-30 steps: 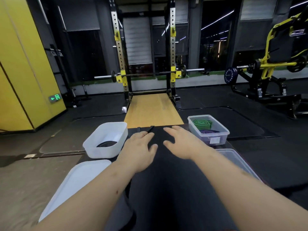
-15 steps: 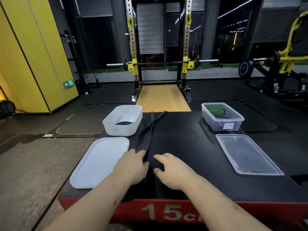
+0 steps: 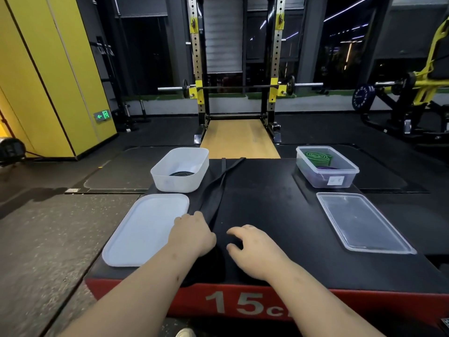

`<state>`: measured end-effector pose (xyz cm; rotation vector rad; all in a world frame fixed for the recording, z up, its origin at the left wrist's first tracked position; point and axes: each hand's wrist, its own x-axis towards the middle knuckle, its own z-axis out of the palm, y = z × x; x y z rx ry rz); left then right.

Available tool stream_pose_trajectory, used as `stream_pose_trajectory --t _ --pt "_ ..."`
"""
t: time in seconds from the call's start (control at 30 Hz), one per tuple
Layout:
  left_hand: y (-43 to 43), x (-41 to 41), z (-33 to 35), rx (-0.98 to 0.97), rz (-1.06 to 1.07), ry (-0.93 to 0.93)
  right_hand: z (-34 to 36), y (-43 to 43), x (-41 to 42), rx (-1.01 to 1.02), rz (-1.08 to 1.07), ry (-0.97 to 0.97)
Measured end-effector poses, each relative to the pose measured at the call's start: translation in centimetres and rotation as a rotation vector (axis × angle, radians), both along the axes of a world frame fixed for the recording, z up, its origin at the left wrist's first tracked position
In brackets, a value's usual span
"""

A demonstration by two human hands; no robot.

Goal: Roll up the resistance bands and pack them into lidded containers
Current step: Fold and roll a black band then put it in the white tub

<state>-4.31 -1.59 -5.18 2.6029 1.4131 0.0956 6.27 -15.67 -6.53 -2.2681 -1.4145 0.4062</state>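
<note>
A long black resistance band lies flat along the black box top, running from the far edge toward me. My left hand and my right hand sit on its near end with fingers curled down onto it. The band's end is hard to make out against the dark top. A white container at the far left holds a rolled black band, and its white lid lies in front of it. At the far right, a clear container holds a rolled green band and a purple band. Its clear lid lies nearer.
The box has a red front marked 15c, and its near edge is just under my wrists. Beyond it stand a squat rack with a barbell and a wooden lifting platform. A yellow wall is at left, a weight machine at right.
My hands slid back along the band from the far end to its near end. Their fingers, flat before, now curl down onto the band.
</note>
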Motion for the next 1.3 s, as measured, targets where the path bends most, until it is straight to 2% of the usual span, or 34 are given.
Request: stream_pose_trajectory --t 0.17,0.27,0.47,0.53,0.67,0.83,1.0,1.2,1.3 --pt "0.3 0.3 0.0 -0.006 0.076 0.016 0.1 -0.7 0.2 0.031 -0.023 0.040" --pt "0.4 0.6 0.5 -0.061 0.084 -0.078 0.1 -1.1 0.4 0.061 -0.050 0.096" --pt "-1.5 2.1 0.9 -0.155 -0.048 -0.226 0.1 -1.5 1.7 0.112 -0.129 0.271" --pt "-2.3 3.0 1.0 -0.194 -0.093 -0.307 -0.2 -1.3 2.3 0.165 -0.202 0.393" --pt "-4.1 4.5 1.0 -0.293 -0.187 -0.354 -0.3 -0.9 3.2 0.320 -0.388 0.787" --pt "-5.4 5.4 0.8 -0.466 -0.258 -0.502 -0.4 -1.0 4.8 0.368 -0.471 0.876" --pt "-5.9 5.1 0.3 -0.691 -0.305 -0.682 -0.4 -0.7 6.0 0.359 -0.432 0.989" --pt "-4.3 5.7 -1.2 -0.727 -0.107 -0.876 0.6 0.3 6.5 0.502 -0.401 1.268" --pt "-3.8 6.1 -1.8 -0.798 -0.054 -0.926 2.0 1.0 7.8 0.766 -0.415 1.409"
